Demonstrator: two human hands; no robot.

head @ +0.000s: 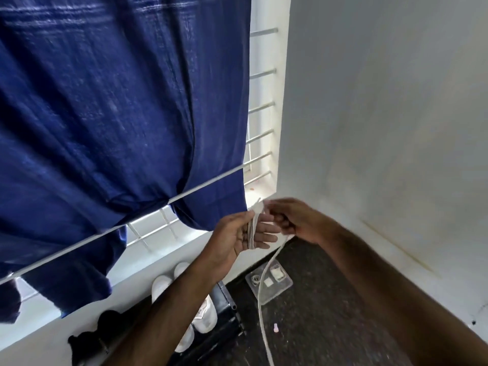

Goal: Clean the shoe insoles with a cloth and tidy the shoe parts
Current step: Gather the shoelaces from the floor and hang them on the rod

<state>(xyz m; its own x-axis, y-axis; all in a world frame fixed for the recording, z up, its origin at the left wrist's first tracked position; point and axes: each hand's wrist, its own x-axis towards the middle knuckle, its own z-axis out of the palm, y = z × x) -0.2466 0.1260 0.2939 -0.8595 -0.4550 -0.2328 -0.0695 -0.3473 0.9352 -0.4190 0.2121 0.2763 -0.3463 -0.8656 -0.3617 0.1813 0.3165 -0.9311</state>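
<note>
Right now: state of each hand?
Left hand: fingers straight, shoelace wound around them, thumb pinning it.
Right hand: closed, pinching the same shoelace; its tail hangs toward the floor.

1. Daylight enters through the barred window (260,143), which is blown out to white glare along its sill.
2. The blue curtain (118,107) blocks much of it and glows faintly where light passes through.
3. The grey wall (383,101) is evenly, softly lit.
4. The dark floor (317,313) and lower corners are dim.
5. Wide-angle distortion tilts and bends straight lines; fine detail is soft throughout.
</note>
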